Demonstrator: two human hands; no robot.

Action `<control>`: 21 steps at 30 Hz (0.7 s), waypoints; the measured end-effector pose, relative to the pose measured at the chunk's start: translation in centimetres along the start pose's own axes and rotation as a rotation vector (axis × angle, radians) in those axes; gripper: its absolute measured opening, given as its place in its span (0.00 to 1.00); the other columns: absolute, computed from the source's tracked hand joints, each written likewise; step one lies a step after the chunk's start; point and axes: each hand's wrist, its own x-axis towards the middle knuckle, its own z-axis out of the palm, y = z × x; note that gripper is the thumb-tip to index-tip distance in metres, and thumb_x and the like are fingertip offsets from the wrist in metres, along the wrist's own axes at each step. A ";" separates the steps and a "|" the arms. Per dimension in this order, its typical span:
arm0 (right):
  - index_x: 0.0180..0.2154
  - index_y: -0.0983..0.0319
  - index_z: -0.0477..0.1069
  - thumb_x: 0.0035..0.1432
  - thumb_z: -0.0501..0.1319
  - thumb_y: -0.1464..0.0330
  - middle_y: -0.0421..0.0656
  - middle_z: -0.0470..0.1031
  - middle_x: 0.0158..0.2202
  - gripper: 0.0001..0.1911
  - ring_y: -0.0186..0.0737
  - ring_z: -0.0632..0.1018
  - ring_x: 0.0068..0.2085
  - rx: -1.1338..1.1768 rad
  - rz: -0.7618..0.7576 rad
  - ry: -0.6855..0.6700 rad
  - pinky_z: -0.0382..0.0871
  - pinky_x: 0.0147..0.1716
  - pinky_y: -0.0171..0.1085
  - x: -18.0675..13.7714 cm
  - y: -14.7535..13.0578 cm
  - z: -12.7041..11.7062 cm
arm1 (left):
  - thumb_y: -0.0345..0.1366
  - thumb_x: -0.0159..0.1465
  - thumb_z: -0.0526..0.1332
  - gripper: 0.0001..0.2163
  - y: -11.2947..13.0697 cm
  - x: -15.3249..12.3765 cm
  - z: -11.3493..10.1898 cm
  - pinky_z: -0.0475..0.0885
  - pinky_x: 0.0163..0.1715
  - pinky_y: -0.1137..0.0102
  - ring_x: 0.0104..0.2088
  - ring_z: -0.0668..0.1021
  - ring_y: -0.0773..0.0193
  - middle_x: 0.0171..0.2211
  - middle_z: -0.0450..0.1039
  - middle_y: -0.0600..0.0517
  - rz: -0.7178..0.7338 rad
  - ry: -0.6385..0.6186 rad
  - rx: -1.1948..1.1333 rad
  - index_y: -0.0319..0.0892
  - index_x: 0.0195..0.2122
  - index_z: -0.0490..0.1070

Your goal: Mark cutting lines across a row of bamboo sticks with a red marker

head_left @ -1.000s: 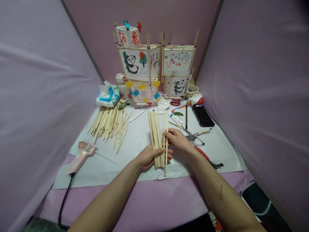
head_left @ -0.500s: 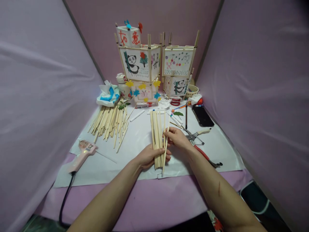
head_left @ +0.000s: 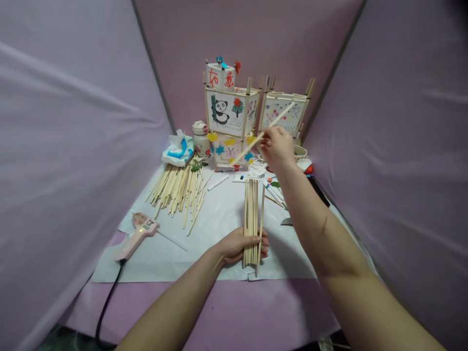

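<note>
My left hand (head_left: 239,244) is closed round a bundle of thin wooden sticks (head_left: 250,209), held upright near the front of the white sheet. One stick at the bundle's right side stands a little apart and reaches lower than the others. Up in front of the lanterns, my right hand (head_left: 276,145) pinches a single wooden stick (head_left: 252,144), which slants from lower left to upper right. Behind it stand a tiered paper lantern (head_left: 226,114) with a panda drawing and a second paper lantern (head_left: 280,109), partly hidden by my hand and the stick.
A pile of loose sticks (head_left: 175,190) lies at left, before a tissue pack (head_left: 178,150) and a white jar (head_left: 201,139). Nearer is a pink glue gun (head_left: 137,239) with a black cord. A white marker (head_left: 218,183) lies mid-table. My right arm covers much of the right side.
My right hand has moved up and away from the bundle, carrying one stick toward the lanterns. My left hand keeps its grip on the bundle. The camera view has shifted.
</note>
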 end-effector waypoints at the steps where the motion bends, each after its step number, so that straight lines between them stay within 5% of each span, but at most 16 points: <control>1: 0.31 0.58 0.62 0.58 0.62 0.69 0.34 0.66 0.26 0.09 0.28 0.74 0.27 0.013 0.026 -0.095 0.68 0.26 0.28 -0.1 0.4 2.1 | 0.38 0.52 0.78 0.20 -0.1 0.0 0.0 0.80 0.38 0.61 0.32 0.82 0.59 0.35 0.78 0.46 0.008 -0.002 -0.004 0.35 0.41 0.74; 6: 0.34 0.61 0.65 0.59 0.67 0.72 0.38 0.69 0.26 0.10 0.33 0.77 0.31 0.026 0.383 -0.421 0.78 0.31 0.33 -1.6 5.4 12.3 | 0.39 0.52 0.78 0.20 -0.3 0.0 0.1 0.79 0.38 0.59 0.32 0.83 0.55 0.34 0.80 0.44 0.042 0.019 -0.054 0.36 0.39 0.72; 10: 0.35 0.63 0.67 0.55 0.70 0.76 0.39 0.70 0.30 0.12 0.33 0.76 0.33 -0.134 0.512 -0.532 0.81 0.37 0.40 -2.9 7.0 14.4 | 0.38 0.51 0.78 0.20 -0.5 0.0 0.1 0.79 0.36 0.59 0.30 0.82 0.57 0.32 0.79 0.45 0.079 0.042 -0.083 0.35 0.40 0.73; 14: 0.34 0.64 0.71 0.52 0.71 0.76 0.42 0.73 0.33 0.10 0.36 0.78 0.37 -0.165 0.479 -0.570 0.79 0.46 0.42 -5.6 4.9 9.7 | 0.38 0.50 0.78 0.21 -0.7 0.0 -0.1 0.78 0.38 0.60 0.31 0.82 0.57 0.32 0.79 0.46 0.089 0.049 -0.085 0.37 0.40 0.73; 16: 0.38 0.64 0.74 0.54 0.70 0.70 0.45 0.77 0.38 0.10 0.38 0.81 0.40 -0.121 0.311 -0.546 0.77 0.48 0.42 -7.3 3.3 5.5 | 0.40 0.50 0.78 0.23 -0.5 0.1 -0.1 0.78 0.39 0.60 0.32 0.82 0.57 0.33 0.79 0.46 0.120 0.074 -0.073 0.37 0.42 0.72; 21: 0.37 0.60 0.74 0.51 0.71 0.61 0.42 0.80 0.35 0.13 0.37 0.80 0.36 -0.239 0.046 -0.068 0.75 0.43 0.41 -10.9 1.3 -5.6 | 0.46 0.54 0.76 0.23 1.4 0.6 0.7 0.75 0.44 0.61 0.37 0.82 0.57 0.35 0.79 0.46 0.343 0.178 0.111 0.39 0.43 0.71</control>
